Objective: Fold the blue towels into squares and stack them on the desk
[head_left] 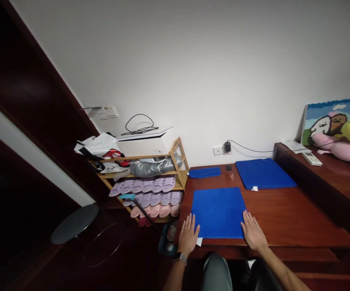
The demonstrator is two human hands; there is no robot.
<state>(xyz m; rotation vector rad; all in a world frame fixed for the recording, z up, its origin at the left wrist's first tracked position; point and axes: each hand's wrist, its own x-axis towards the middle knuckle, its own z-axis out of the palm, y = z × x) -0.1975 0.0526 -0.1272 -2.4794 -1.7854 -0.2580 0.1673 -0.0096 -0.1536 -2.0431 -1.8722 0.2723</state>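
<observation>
A blue cloth lies flat in a near square on the brown desk, a white tag at its lower left corner. My left hand rests palm down at its left edge, fingers stretched out, a watch on the wrist. My right hand lies open at the cloth's lower right edge, fingertips touching it. Behind on the right is a folded blue cloth stack with a white tag. A narrow folded blue cloth lies at the desk's back left.
Left of the desk stands a wooden rack with slippers, bags and a white box. A round stool is at the far left. On the raised right surface are a remote, plush toys and a picture.
</observation>
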